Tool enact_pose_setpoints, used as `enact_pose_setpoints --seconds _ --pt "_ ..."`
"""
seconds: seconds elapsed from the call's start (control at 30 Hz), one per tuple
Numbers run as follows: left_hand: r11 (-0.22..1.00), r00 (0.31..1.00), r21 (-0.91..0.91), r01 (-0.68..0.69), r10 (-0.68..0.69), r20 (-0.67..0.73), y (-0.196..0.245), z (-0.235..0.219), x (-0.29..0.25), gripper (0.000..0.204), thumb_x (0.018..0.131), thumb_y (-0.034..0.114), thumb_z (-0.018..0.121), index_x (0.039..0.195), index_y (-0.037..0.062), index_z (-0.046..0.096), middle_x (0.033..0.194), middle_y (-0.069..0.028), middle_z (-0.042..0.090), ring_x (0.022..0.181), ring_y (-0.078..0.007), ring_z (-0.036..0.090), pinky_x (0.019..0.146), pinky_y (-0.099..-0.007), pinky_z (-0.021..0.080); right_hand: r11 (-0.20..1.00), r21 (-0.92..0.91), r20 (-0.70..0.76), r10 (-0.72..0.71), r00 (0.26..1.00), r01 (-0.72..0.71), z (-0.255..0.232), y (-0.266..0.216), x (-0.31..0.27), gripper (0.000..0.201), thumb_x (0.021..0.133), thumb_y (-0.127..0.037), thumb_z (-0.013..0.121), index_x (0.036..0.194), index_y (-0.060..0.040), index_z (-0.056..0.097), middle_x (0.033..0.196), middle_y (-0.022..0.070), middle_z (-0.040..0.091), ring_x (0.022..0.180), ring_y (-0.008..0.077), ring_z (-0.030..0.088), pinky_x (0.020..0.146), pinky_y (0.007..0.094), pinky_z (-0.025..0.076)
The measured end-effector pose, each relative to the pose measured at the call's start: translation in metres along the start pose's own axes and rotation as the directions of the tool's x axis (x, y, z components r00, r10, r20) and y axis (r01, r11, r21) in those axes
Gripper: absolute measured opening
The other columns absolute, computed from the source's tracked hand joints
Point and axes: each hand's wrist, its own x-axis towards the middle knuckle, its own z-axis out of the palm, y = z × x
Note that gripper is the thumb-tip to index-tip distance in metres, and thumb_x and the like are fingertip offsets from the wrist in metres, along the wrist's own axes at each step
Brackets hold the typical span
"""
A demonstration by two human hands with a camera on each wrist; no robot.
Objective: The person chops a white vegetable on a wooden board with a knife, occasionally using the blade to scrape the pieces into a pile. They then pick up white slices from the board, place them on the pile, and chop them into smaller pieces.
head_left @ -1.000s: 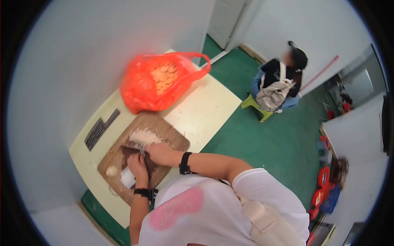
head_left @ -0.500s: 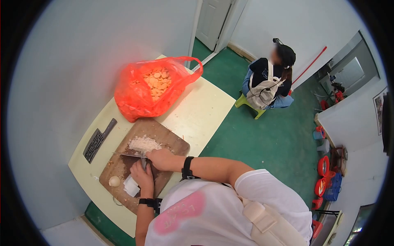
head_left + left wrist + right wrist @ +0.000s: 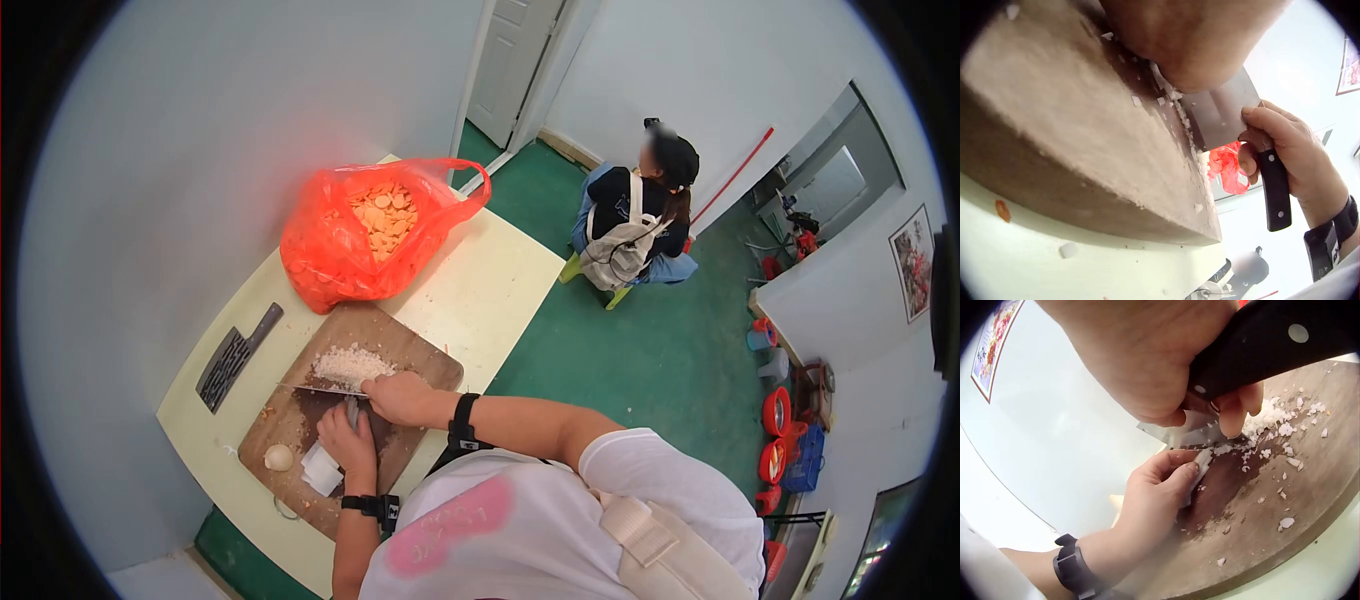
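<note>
The right hand (image 3: 402, 398) grips a cleaver by its black handle (image 3: 1274, 187), thumb and fingers around the handle's front and the blade's base. Its blade (image 3: 1219, 112) stands on edge on the wooden board (image 3: 412, 350). Curled fingers of the left hand (image 3: 1159, 494) hold a white sliced piece (image 3: 1200, 473) against the board, right beside the blade. Beyond the blade lies a heap of finely chopped white bits (image 3: 350, 366). White chunks (image 3: 321, 469) and a round pale piece (image 3: 279, 458) lie on the board near the left wrist.
A second cleaver (image 3: 232, 362) lies on the pale table (image 3: 500, 300) beside the board. At the table's back stands a red plastic bag (image 3: 335, 255) of orange slices. A person (image 3: 640, 200) with a backpack sits on a green stool. Basins (image 3: 775, 412) line the right wall.
The head view has shifted, so the room appears moved. Both hands remain at the board with cleaver and white piece; the white chunks beside the left hand lie slightly differently from the earliest frame.
</note>
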Motion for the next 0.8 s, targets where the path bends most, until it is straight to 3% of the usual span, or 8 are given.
enact_pose_setpoints --seconds 0.3,0.8 --pt "0.992 0.994 -0.055 -0.111 0.112 0.009 -0.014 0.005 -0.002 0.036 0.076 0.011 0.065 0.110 0.0011 0.058 0.107 -0.0171 0.056 0.097 -0.0370 0.049 0.084 -0.0458 0.040 0.999 -0.004 -0.022 0.033 0.999 -0.034 0.003 -0.005 -0.003 0.019 0.086 -0.017 0.051 0.094 -0.0030 0.060 0.084 0.0203 0.065 0.073 0.0379 0.066 0.063 0.0477 0.053" --pt "0.983 0.986 -0.080 -0.165 0.164 -0.021 -0.014 0.009 -0.001 0.037 0.078 0.011 0.064 0.113 -0.0007 0.056 0.106 -0.0183 0.057 0.094 -0.0383 0.050 0.084 -0.0461 0.040 0.999 0.023 -0.069 0.034 0.997 -0.032 0.001 -0.004 -0.006 0.017 0.082 -0.013 0.053 0.090 -0.0010 0.061 0.082 0.0205 0.065 0.077 0.0366 0.066 0.067 0.0450 0.053"
